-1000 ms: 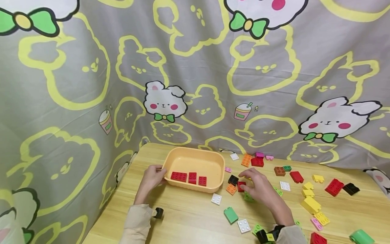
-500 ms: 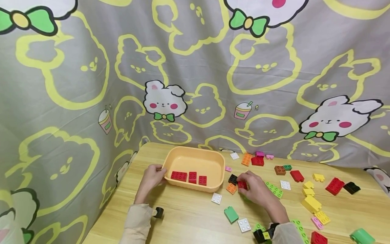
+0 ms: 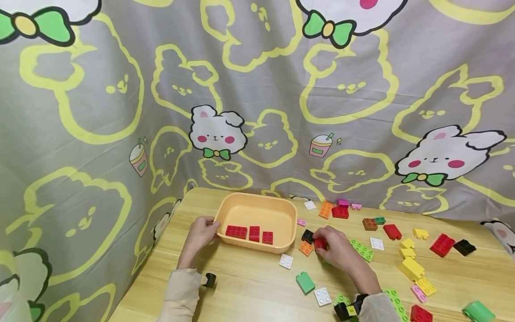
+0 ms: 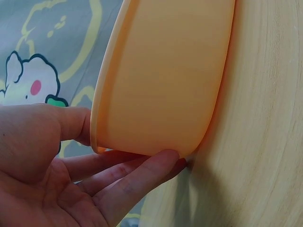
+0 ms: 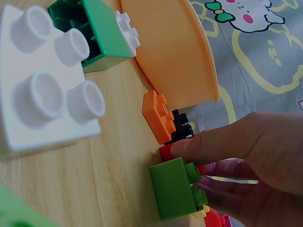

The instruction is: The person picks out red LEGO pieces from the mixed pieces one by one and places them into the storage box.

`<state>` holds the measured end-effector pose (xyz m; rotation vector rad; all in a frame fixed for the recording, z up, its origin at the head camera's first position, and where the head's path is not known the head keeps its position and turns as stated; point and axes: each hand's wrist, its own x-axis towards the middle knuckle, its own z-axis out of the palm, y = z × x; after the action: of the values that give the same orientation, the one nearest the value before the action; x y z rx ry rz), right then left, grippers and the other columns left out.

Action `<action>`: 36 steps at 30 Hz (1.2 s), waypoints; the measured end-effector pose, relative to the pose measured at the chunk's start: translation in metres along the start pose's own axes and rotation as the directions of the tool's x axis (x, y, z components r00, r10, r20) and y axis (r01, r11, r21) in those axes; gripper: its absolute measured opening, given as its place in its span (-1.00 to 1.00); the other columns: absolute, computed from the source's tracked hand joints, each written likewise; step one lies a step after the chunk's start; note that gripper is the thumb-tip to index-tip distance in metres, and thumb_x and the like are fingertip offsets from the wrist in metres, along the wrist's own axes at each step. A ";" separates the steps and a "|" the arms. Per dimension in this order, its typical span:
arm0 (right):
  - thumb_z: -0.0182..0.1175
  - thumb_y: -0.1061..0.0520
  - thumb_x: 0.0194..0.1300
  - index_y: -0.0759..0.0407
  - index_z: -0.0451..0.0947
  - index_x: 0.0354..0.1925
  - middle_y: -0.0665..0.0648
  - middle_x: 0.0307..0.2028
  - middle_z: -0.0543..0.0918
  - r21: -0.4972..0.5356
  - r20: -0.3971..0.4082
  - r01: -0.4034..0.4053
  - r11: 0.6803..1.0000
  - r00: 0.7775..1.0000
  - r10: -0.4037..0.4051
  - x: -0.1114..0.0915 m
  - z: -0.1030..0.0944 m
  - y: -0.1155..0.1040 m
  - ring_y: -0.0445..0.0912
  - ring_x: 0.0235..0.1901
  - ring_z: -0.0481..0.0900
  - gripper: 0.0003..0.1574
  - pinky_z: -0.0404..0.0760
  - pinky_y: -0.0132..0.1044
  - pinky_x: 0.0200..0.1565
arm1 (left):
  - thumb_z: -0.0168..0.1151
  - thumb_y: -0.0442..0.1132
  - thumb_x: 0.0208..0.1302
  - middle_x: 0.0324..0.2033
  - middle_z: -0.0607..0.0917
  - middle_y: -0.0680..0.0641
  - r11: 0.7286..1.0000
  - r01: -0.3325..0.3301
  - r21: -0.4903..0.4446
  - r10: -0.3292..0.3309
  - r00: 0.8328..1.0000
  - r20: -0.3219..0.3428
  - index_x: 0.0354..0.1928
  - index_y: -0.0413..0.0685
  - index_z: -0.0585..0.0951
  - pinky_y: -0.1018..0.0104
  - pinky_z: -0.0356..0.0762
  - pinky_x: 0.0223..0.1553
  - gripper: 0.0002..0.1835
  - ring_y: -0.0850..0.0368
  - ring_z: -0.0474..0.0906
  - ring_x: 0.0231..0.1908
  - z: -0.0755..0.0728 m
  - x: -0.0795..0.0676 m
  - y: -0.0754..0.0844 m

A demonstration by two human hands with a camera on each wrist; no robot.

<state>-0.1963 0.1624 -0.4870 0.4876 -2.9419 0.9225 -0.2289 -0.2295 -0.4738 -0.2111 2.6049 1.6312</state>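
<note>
Pinching a red brick [image 3: 320, 243], the right hand [image 3: 343, 248] is hiding part of it, off the near right corner of the orange tray [image 3: 261, 214]. The left hand [image 3: 202, 231] is gripping the tray's left edge; three red bricks [image 3: 254, 234] are lying inside.

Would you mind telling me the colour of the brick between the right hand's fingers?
The brick is red, seen best in the head view.

Left sleeve [image 3: 180, 293] pale beige, loose, creased; small rounded black wrist camera [image 3: 210, 280] jutting from right side. Right sleeve [image 3: 380, 308] same beige; blocky black wrist camera [image 3: 342, 312] at cuff, yellow patch [image 3: 352, 310], marking too small to read. Left hand [image 3: 202, 232], right hand [image 3: 337, 248] bare.
</note>
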 end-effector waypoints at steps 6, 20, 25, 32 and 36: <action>0.48 0.39 0.09 0.22 0.68 -0.14 0.10 -0.22 0.63 -0.011 -0.032 0.011 1.000 0.999 -0.012 0.000 -0.002 0.001 -0.08 -0.25 0.56 -0.66 0.69 -0.19 -0.22 | 0.05 -0.38 0.42 -0.16 0.73 -0.43 1.000 0.011 0.002 -0.011 1.000 -0.001 0.13 -0.52 0.60 0.13 0.81 -0.22 -0.62 -0.11 0.77 -0.24 0.001 0.000 0.000; 0.50 0.37 0.10 0.24 0.69 -0.08 0.09 -0.19 0.65 -0.012 -0.077 0.032 0.999 0.996 -0.033 -0.003 -0.019 -0.009 -0.02 -0.17 0.64 -0.63 0.77 -0.08 -0.11 | 0.05 -0.37 0.41 -0.14 0.73 -0.42 1.000 0.020 0.000 -0.020 1.000 0.001 0.14 -0.53 0.59 0.12 0.80 -0.19 -0.61 -0.11 0.76 -0.23 0.001 -0.001 0.001; 0.52 0.35 0.09 0.23 0.70 -0.08 0.10 -0.16 0.67 -0.018 -0.121 0.093 0.996 0.988 -0.094 -0.003 -0.024 -0.014 0.01 -0.14 0.68 -0.62 0.78 -0.08 -0.11 | 0.05 -0.38 0.43 -0.13 0.72 -0.45 1.000 0.018 0.005 -0.018 1.000 0.000 0.13 -0.54 0.59 0.10 0.80 -0.18 -0.62 -0.12 0.76 -0.23 0.000 -0.002 0.001; 0.51 0.37 0.07 0.21 0.70 -0.08 0.09 -0.14 0.67 -0.032 -0.160 0.144 0.989 0.976 -0.147 -0.006 -0.030 -0.021 -0.03 -0.16 0.67 -0.60 0.78 -0.12 -0.14 | 0.06 -0.37 0.42 -0.16 0.73 -0.45 1.000 0.006 0.003 -0.006 1.000 0.006 0.12 -0.55 0.60 0.11 0.81 -0.22 -0.62 -0.10 0.77 -0.26 0.000 -0.001 0.001; 0.50 0.38 0.08 0.22 0.70 -0.07 0.09 -0.13 0.67 -0.029 -0.172 0.169 0.985 0.970 -0.171 -0.008 -0.033 -0.027 -0.03 -0.16 0.67 -0.60 0.78 -0.11 -0.13 | 0.06 -0.37 0.40 -0.17 0.74 -0.42 1.000 0.008 0.004 -0.008 1.000 0.000 0.11 -0.54 0.60 0.14 0.81 -0.24 -0.62 -0.07 0.77 -0.29 0.001 0.001 0.000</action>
<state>-0.1831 0.1621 -0.4452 0.6138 -2.6997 0.8749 -0.2297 -0.2286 -0.4747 -0.2217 2.6036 1.6231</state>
